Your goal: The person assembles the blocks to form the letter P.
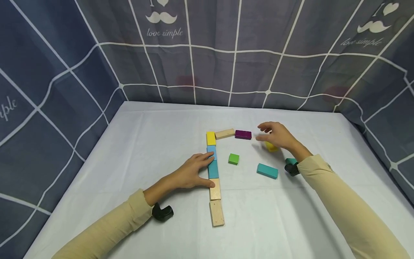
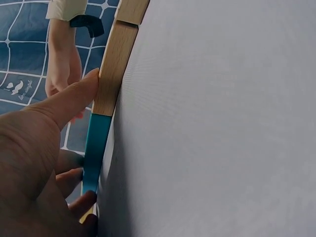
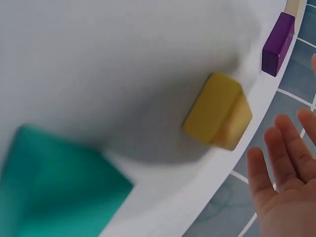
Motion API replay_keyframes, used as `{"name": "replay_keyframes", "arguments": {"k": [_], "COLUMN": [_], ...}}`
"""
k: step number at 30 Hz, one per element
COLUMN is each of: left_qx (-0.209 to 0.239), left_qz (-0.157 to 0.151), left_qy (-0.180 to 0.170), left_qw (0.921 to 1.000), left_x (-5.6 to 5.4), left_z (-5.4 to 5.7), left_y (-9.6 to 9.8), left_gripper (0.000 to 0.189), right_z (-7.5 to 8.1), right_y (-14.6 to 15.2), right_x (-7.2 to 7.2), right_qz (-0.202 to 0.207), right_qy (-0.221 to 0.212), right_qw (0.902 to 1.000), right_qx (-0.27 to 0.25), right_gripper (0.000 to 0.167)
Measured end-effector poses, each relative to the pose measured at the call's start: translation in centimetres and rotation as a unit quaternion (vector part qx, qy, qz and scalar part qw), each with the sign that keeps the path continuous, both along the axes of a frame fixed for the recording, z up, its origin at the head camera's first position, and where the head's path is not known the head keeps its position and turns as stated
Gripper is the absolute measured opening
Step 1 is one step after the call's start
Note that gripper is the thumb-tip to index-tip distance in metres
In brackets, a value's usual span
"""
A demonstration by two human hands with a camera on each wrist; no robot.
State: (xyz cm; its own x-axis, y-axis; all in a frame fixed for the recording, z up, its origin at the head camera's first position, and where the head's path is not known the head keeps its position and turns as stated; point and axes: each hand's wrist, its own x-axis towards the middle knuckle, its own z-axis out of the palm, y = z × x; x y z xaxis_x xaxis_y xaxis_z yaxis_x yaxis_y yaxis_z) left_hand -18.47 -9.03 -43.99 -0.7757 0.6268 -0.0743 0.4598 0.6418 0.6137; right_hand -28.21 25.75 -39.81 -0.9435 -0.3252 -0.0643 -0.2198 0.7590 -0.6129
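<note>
My left hand [image 1: 192, 172] rests along a straight row of blocks, thumb on a plain wooden block [image 1: 215, 192] and fingertips at two blue blocks [image 1: 213, 171]. A yellow block [image 1: 211, 138] stands at the far end of this row, another wooden block [image 1: 217, 213] at the near end. From the yellow block, a wooden block [image 1: 225, 133] and a purple block [image 1: 243, 135] run to the right. Just right of the purple block, my right hand [image 1: 278, 135] hovers with fingers spread and nothing held. Partly behind it in the head view lies a loose yellow block [image 3: 217, 111].
A green block [image 1: 234, 159] and a teal block [image 1: 267, 171] lie loose right of the row. Another teal block [image 3: 64, 182] sits near my right wrist, partly hidden in the head view. The white cloth-covered table [image 1: 155, 133] meets a dark grid-patterned curtain [image 1: 213, 68].
</note>
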Motion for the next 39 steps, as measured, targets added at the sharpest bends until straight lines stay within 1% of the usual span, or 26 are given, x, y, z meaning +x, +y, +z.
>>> {"name": "replay_keyframes", "arguments": {"k": [7,11,14,24,30,35,39], "left_qx": [0.006,0.008,0.009,0.012,0.019,0.018,0.016], "left_qz": [-0.005,-0.008,-0.010,-0.010,-0.011,-0.010,-0.008], "left_qy": [0.006,0.007,0.006,0.008,0.007,0.007,0.004], "left_qw": [1.0000,0.9999,0.9999,0.9998,0.9997,0.9998,0.9998], "left_x": [0.0,0.0,0.0,0.0,0.0,0.0,-0.1], "left_z": [-0.1,-0.2,-0.2,-0.2,-0.3,-0.4,-0.4], "left_y": [-0.1,-0.1,-0.1,-0.1,-0.1,-0.1,0.0], "left_gripper": [0.095,0.094,0.094,0.094,0.094,0.094,0.095], "right_z": [-0.2,-0.6,-0.9,-1.9,-2.1,-2.2,-2.4], "right_y": [1.3,2.0,2.4,2.8,2.6,2.4,2.3], "right_x": [1.8,2.5,2.9,3.4,3.5,3.7,3.9], "right_qz": [-0.016,-0.028,-0.036,-0.052,-0.064,-0.078,-0.086], "right_qy": [-0.007,-0.018,-0.018,-0.018,-0.005,-0.003,-0.003], "right_qw": [0.9998,0.9994,0.9989,0.9971,0.9962,0.9945,0.9941], "right_qx": [0.004,0.014,0.024,0.052,0.059,0.069,0.066], "right_gripper": [0.055,0.059,0.063,0.069,0.068,0.067,0.065]}}
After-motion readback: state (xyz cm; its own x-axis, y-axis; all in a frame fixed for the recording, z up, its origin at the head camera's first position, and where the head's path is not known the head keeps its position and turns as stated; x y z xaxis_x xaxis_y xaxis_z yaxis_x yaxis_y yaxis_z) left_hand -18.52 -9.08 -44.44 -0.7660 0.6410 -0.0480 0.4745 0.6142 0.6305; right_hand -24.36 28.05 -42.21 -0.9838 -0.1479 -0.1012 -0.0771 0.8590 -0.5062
